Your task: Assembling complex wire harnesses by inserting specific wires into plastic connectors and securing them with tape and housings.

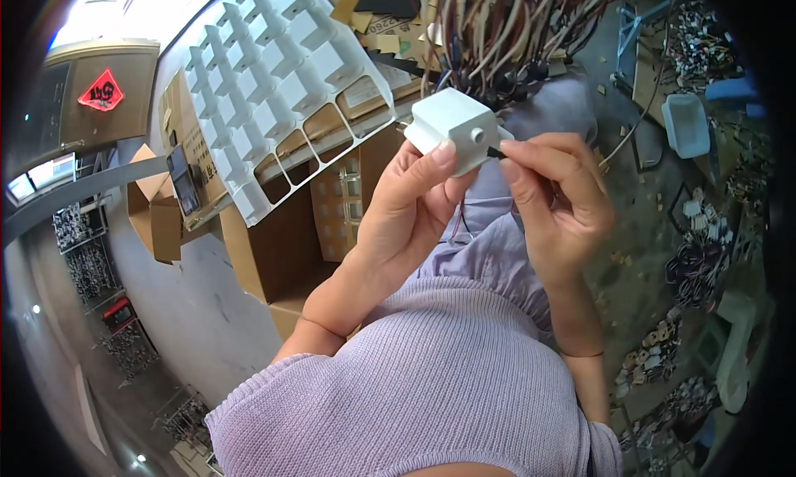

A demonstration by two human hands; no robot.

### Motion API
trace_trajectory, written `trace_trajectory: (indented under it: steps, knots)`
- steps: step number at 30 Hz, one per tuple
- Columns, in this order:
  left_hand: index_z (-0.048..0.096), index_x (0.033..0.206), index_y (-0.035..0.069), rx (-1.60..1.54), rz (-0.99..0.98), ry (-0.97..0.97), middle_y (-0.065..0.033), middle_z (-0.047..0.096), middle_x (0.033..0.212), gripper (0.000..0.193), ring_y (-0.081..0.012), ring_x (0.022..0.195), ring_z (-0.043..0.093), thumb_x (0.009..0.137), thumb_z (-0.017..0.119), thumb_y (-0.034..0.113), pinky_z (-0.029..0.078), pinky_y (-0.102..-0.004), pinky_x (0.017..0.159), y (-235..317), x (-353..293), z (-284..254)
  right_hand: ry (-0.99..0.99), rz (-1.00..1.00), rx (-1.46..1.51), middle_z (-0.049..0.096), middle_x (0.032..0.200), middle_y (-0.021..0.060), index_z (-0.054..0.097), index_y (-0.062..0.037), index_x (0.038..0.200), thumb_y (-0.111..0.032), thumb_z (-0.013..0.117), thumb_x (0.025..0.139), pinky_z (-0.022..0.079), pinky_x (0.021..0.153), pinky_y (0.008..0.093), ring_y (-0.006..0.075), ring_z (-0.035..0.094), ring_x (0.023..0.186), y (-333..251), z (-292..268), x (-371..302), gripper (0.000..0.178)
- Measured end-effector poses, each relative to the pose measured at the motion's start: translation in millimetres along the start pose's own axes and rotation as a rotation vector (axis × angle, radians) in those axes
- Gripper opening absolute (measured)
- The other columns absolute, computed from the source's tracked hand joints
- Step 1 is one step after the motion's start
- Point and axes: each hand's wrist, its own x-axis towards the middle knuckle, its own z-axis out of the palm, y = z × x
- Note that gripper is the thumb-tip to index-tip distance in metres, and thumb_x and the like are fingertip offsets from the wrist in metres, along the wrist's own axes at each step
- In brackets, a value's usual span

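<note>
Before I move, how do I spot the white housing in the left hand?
Above the lavender knit top, find the left hand. Its fingers hold the white boxy housing. Unlike the white molded tray at upper left, it is one block with a round stub.

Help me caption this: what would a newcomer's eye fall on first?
Probably the white box near the centre, held in the left hand, with the right hand at its side. Then a bunch of wires at the top, a large white tray upper left, and a red diamond sign far left.

Grey floor (203,311), bright light (128,13) at upper left.
</note>
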Motion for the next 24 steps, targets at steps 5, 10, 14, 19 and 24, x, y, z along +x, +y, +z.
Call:
trace_trajectory:
  steps: [5, 10, 14, 19, 24]
  knots:
    - [0.044, 0.128, -0.005, 0.116, -0.03, 0.108, -0.0157, 0.057, 0.124, 0.038, -0.0217, 0.113, 0.06, 0.096, 0.056, 0.012, 0.05, -0.0296, 0.101, -16.9, -0.6, 8.5, 0.054, -0.154, -0.249, 0.058, 0.085, 0.0058, 0.071, -0.0018, 0.097, 0.004, 0.077, 0.074, 0.044, 0.054, 0.0239, 0.013, 0.055, 0.067, 7.8, -12.1, -8.7, 0.025]
    - [0.043, 0.128, -0.002, 0.481, 0.062, 0.119, -0.0131, 0.056, 0.125, 0.043, -0.0186, 0.118, 0.056, 0.093, 0.062, 0.014, 0.043, -0.0307, 0.105, -28.3, 3.6, 13.6, -0.002, -0.165, -0.366, 0.056, 0.084, 0.0082, 0.065, -0.0013, 0.095, -0.002, 0.075, 0.076, 0.047, 0.058, 0.0319, 0.0222, 0.057, 0.069, 5.4, -27.7, -10.1, 0.021]
    - [0.044, 0.127, -0.002, 0.556, 0.056, 0.086, -0.0116, 0.057, 0.123, 0.044, -0.0174, 0.116, 0.057, 0.091, 0.065, 0.015, 0.045, -0.0297, 0.102, -33.7, 6.9, 14.9, -0.001, -0.128, -0.369, 0.056, 0.083, 0.0076, 0.064, -0.0016, 0.093, -0.002, 0.074, 0.078, 0.047, 0.059, 0.0322, 0.0219, 0.058, 0.07, 6.5, -35.7, -8.1, 0.018]
    - [0.046, 0.125, -0.001, 0.463, -0.044, 0.104, -0.0113, 0.058, 0.122, 0.039, -0.0171, 0.114, 0.058, 0.093, 0.063, 0.013, 0.045, -0.0307, 0.103, -42.7, 15.6, 20.9, 0.073, -0.101, -0.375, 0.057, 0.084, 0.0079, 0.064, -0.0017, 0.092, -0.001, 0.071, 0.079, 0.047, 0.059, 0.0327, 0.023, 0.059, 0.07, 13.8, -42.1, -12.2, 0.015]
    - [0.047, 0.124, -0.001, 0.493, -0.031, 0.157, -0.0113, 0.059, 0.122, 0.037, -0.0182, 0.115, 0.058, 0.092, 0.062, 0.011, 0.044, -0.032, 0.104, -51.7, 19.7, 13.4, 0.038, 0.035, -0.362, 0.056, 0.082, 0.008, 0.062, -0.0023, 0.088, -0.001, 0.07, 0.08, 0.047, 0.057, 0.0325, 0.0225, 0.058, 0.066, 11.1, -46.5, -13.1, 0.011]
